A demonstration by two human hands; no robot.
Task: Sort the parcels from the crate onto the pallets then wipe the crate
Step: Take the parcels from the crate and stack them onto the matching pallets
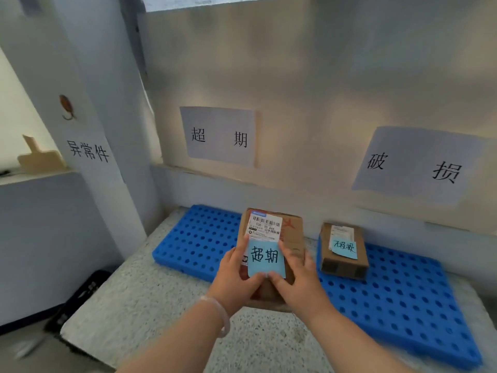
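I hold a brown cardboard parcel [291,235] with a white shipping label and a blue note reading 超期, above the speckled ledge in front of the left blue pallet [199,238]. My left hand [236,278] grips its left side and my right hand [298,281] grips its right side, thumbs on the blue note. A second, smaller parcel [344,254] with a blue 破损 note lies on the right blue pallet [398,300]. The crate is out of view.
Paper signs on the wall read 超期 [219,135] above the left pallet and 破损 [416,164] above the right one. A pillar at left carries 异常件 [88,152]. A black object [80,297] sits on the floor at lower left.
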